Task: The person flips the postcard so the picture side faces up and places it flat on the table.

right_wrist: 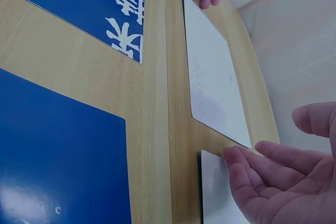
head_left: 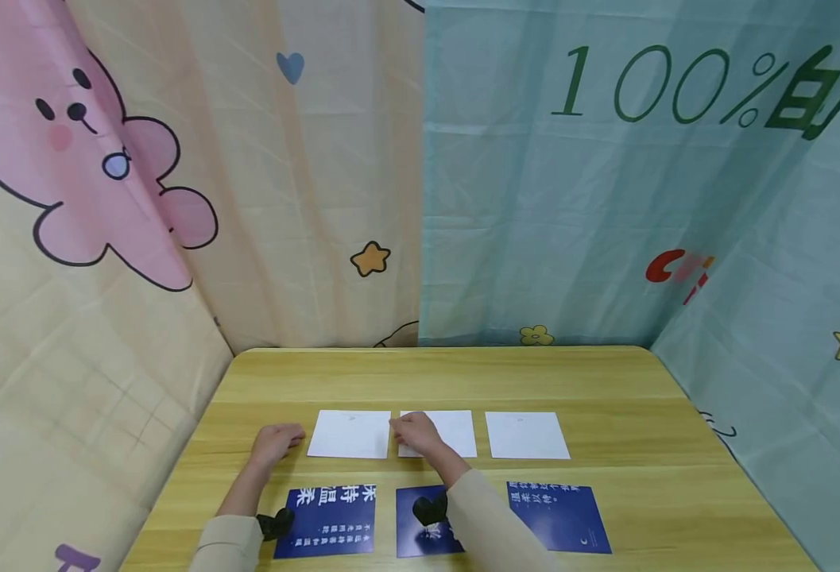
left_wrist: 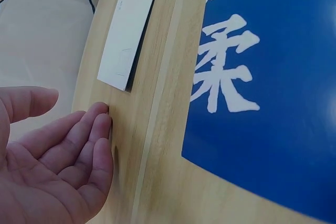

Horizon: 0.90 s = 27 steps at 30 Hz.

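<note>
Three white cards lie in a row on the table: a left white card (head_left: pixel 348 438), a middle white card (head_left: pixel 455 433) and a right white card (head_left: pixel 527 437). My left hand (head_left: pixel 276 445) is just beyond the left card's outer edge, its fingers loosely bent and holding nothing. Over the left end of the middle card is my right hand (head_left: pixel 417 433), fingertips near the gap beside the left card. In the right wrist view its fingers (right_wrist: pixel 268 169) are loosely bent, with nothing between them; contact with a card is unclear. Faint looped marks show on the left card (right_wrist: pixel 212 72).
Nearer the body lie three blue cards with white characters: a left one (head_left: pixel 341 524), a middle one (head_left: pixel 408 544) partly covered by the right arm, and a right one (head_left: pixel 566 516). Printed curtains (head_left: pixel 319 159) surround the wooden table (head_left: pixel 641 445) at the back and sides.
</note>
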Motion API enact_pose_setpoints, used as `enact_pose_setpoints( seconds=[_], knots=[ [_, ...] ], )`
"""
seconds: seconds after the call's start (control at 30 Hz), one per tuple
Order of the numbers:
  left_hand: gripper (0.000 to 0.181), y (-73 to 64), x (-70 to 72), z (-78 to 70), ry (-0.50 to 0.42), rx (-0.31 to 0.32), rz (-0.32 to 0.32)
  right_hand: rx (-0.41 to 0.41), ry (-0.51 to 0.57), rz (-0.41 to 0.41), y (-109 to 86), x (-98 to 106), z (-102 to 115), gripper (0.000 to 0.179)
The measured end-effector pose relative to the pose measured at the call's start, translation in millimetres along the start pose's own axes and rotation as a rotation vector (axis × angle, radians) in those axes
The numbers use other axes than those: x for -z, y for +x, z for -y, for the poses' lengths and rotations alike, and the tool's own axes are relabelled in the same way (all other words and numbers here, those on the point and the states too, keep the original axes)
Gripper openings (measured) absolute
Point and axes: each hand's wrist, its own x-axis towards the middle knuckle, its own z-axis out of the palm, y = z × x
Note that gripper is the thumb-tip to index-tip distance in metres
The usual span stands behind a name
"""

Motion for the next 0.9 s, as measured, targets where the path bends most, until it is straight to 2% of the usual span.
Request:
enact_pose_setpoints(
  seconds=[0.27,0.47,0.63,0.77,0.9],
  knots=[
    [0.036,1.3,-6.4,-1.3,-0.032,0.002,-0.013,0.004,-0.064,-0.025,4.2,-7,-2,0.03],
    [0.033,1.7,-8.6,-2.5,-0.082,-0.006,-0.021,0.01,-0.033,-0.047,1.9,-11,1,0.029],
    [0.031,1.4,-8.1,-3.1,-0.083,-0.001,-0.024,0.004,-0.002,-0.059,0.5,-13,3,0.028],
    [0.031,0.6,-8.0,-3.8,-0.093,0.014,-0.022,-0.023,0.049,-0.07,2.3,-15,0,0.026],
    [0.03,5.1,-8.7,-3.7,-0.156,0.061,-0.018,-0.047,0.109,-0.091,3.4,-17,-2,0.024]
  ],
)
